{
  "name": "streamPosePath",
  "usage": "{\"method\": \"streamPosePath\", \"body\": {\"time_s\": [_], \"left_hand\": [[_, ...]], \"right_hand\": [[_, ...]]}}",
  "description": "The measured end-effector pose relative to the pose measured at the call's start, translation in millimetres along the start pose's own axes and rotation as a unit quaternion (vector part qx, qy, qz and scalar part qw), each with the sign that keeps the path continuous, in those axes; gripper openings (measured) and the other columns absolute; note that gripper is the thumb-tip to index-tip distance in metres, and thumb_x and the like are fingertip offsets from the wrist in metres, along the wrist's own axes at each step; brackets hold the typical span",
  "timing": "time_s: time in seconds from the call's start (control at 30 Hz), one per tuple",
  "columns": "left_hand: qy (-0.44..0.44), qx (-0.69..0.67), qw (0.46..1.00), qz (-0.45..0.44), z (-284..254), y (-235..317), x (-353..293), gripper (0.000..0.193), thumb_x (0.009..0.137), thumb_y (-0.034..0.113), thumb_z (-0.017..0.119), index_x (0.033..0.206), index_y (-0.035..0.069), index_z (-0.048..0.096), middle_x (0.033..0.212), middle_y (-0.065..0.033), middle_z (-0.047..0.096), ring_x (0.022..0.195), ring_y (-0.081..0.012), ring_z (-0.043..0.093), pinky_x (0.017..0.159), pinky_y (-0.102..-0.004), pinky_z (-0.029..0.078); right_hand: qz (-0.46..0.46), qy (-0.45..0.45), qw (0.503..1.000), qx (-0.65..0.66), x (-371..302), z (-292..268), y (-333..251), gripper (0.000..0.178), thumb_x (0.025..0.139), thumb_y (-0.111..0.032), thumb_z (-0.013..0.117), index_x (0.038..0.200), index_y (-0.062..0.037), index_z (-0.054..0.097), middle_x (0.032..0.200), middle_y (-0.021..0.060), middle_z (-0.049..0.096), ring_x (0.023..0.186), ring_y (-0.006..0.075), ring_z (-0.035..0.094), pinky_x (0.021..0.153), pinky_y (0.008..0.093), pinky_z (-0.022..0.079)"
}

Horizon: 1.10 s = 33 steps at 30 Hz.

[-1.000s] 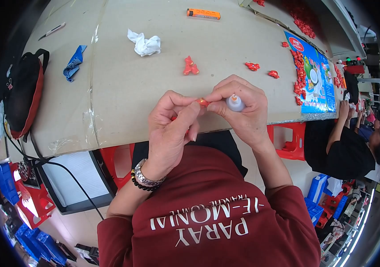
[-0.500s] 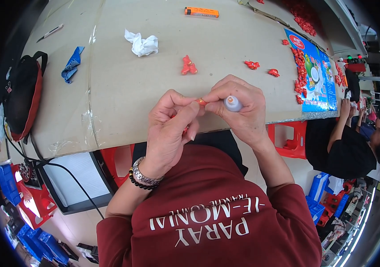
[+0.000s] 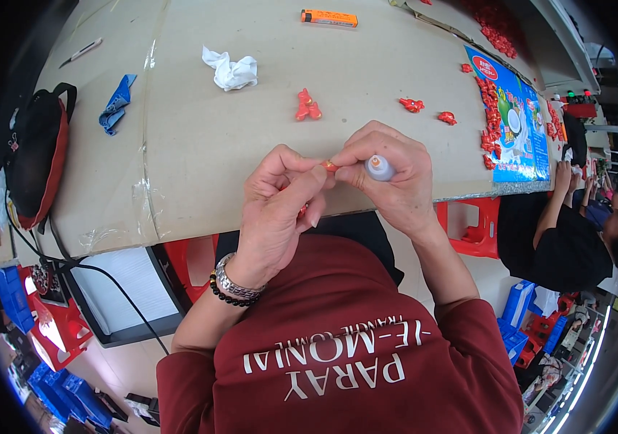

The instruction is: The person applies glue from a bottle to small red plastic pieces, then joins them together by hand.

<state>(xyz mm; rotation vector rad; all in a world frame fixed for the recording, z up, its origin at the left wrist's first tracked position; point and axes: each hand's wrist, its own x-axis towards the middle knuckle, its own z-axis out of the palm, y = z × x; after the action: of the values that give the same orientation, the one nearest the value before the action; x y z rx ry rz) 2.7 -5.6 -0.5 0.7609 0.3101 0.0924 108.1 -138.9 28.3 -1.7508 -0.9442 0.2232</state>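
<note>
Above the table's near edge, my left hand (image 3: 280,199) and my right hand (image 3: 399,177) meet fingertip to fingertip. Pinched between them is a small red-and-gold piece (image 3: 329,166), mostly covered by the fingers. A bit of another red piece (image 3: 302,210) shows under the curled fingers of my left hand. My right hand also keeps a small squeeze bottle (image 3: 379,168) with an orange tip tucked in its grip, the tip facing up. Just beyond the hands, a red figurine (image 3: 307,106) with gold spots rests on the table.
Two red pieces (image 3: 412,105) lie right of the figurine. Many more line a blue printed sheet (image 3: 515,137). Crumpled tissue (image 3: 231,70), an orange box (image 3: 329,18), a blue cloth (image 3: 116,106), a knife-like pen (image 3: 81,53) and a black bag (image 3: 40,155) lie around. A person (image 3: 555,224) sits at right.
</note>
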Motion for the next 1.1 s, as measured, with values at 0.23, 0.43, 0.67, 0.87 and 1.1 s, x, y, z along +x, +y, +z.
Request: {"method": "streamPosePath", "body": {"time_s": [0.23,0.43,0.67,0.87,1.1], "left_hand": [[0.005,-0.003,1.0,-0.008,0.5,0.2,0.5,0.003,0.092,0.006,0.057,0.09,0.007,0.056,0.081,-0.0052,0.065,0.049,-0.004,0.046,0.041,-0.0184,0.027],[0.004,-0.005,1.0,-0.004,0.8,0.4,0.9,0.003,0.092,0.006,0.057,0.09,0.007,0.056,0.081,-0.0055,0.065,0.049,-0.0041,0.045,0.041,-0.0186,0.028],[0.002,-0.012,1.0,-0.004,-1.1,-0.6,0.5,0.003,0.091,0.006,0.057,0.089,0.007,0.056,0.08,-0.0054,0.065,0.049,-0.004,0.045,0.042,-0.0187,0.028],[0.0,-0.01,1.0,-0.011,0.0,0.9,0.2,0.003,0.092,0.008,0.057,0.09,0.006,0.056,0.081,-0.0052,0.064,0.05,-0.004,0.045,0.041,-0.0186,0.028],[0.005,-0.025,0.998,-0.057,-2.8,5.3,1.2,0.011,0.095,0.017,0.055,0.092,0.006,0.056,0.082,-0.0049,0.064,0.05,-0.0044,0.045,0.04,-0.0176,0.027]], "right_hand": [[0.002,-0.001,1.0,-0.003,-0.2,0.4,0.5,0.018,0.068,0.007,0.073,0.082,-0.0026,0.065,0.076,0.007,0.062,0.068,0.0184,0.062,0.058,0.0274,0.049],[0.011,-0.002,1.0,-0.003,-0.2,0.3,-1.4,0.018,0.068,0.006,0.073,0.082,-0.0024,0.065,0.076,0.0073,0.062,0.067,0.0191,0.062,0.058,0.0277,0.048],[0.016,-0.001,1.0,-0.001,-0.4,1.4,-1.4,0.019,0.068,0.007,0.073,0.081,-0.0027,0.065,0.075,0.0071,0.061,0.067,0.0195,0.061,0.058,0.0282,0.048],[0.016,0.002,1.0,-0.01,-0.3,0.8,-3.1,0.018,0.068,0.006,0.073,0.081,-0.0028,0.065,0.075,0.0071,0.061,0.067,0.0195,0.061,0.058,0.0283,0.047],[0.074,-0.023,0.997,-0.007,4.5,-3.3,-6.8,0.017,0.069,0.004,0.073,0.085,-0.0022,0.068,0.077,0.0048,0.061,0.071,0.0151,0.059,0.063,0.0263,0.047]]}}
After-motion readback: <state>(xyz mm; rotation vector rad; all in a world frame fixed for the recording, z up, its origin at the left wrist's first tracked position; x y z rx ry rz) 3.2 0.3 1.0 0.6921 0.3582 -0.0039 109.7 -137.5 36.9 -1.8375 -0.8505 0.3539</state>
